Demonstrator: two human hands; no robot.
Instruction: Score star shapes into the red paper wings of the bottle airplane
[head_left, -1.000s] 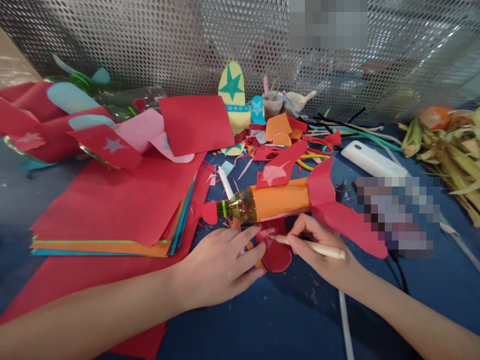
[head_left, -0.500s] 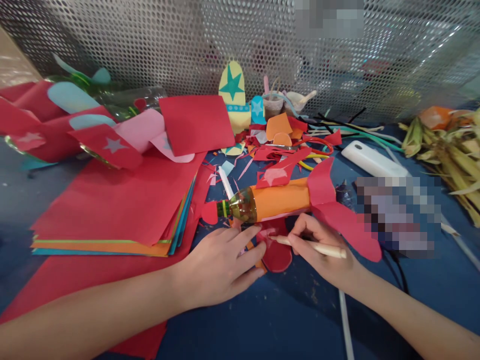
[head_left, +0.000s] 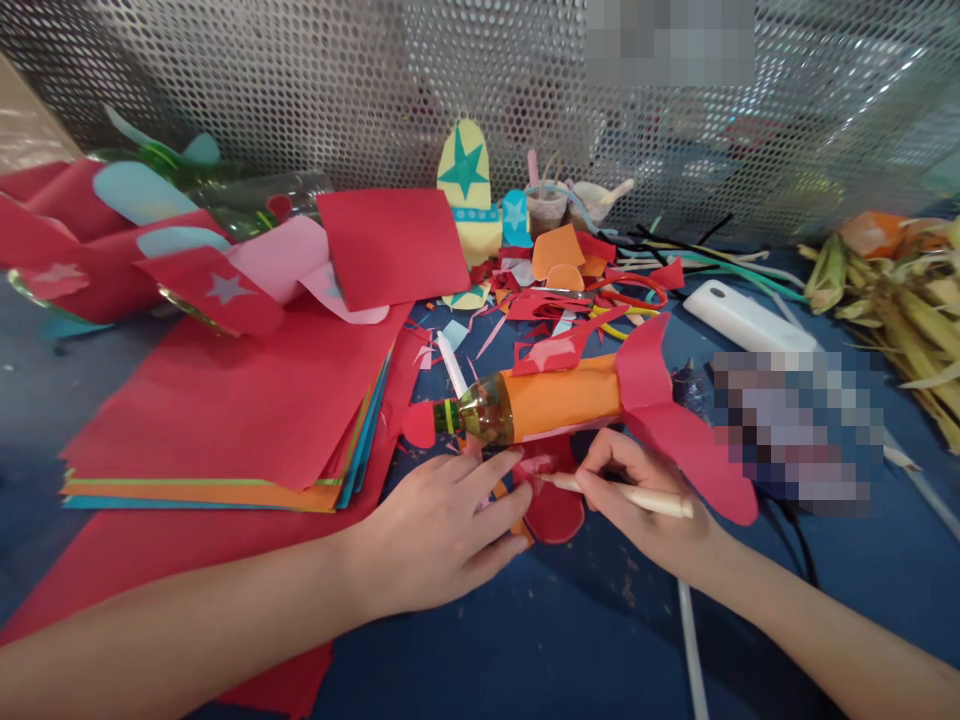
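A plastic bottle point(head_left: 489, 408) wrapped in orange paper point(head_left: 566, 395) lies on its side, neck to the left, with red paper fins point(head_left: 646, 375) at its base. On its near side a rounded red paper piece point(head_left: 559, 515) bears a pale pink shape. My right hand point(head_left: 637, 490) is closed around a cream pen point(head_left: 645, 498), whose tip meets the pink shape. My left hand point(head_left: 446, 525) lies flat with fingers apart, fingertips at the left edge of that red piece. What is under the palm is hidden.
Stacked coloured paper point(head_left: 225, 400) spreads at the left, below paper-covered bottles point(head_left: 150, 250). Paper scraps point(head_left: 555, 270) and red-handled scissors point(head_left: 649, 291) lie behind the bottle. A white glue gun-like device point(head_left: 750, 318) and dry husks point(head_left: 900, 310) are at right. Perforated metal point(head_left: 337, 90) stands behind.
Hardly anything differs. Both hands, the pen and the bottle stay in the same places, with only a very slight shift of the view.
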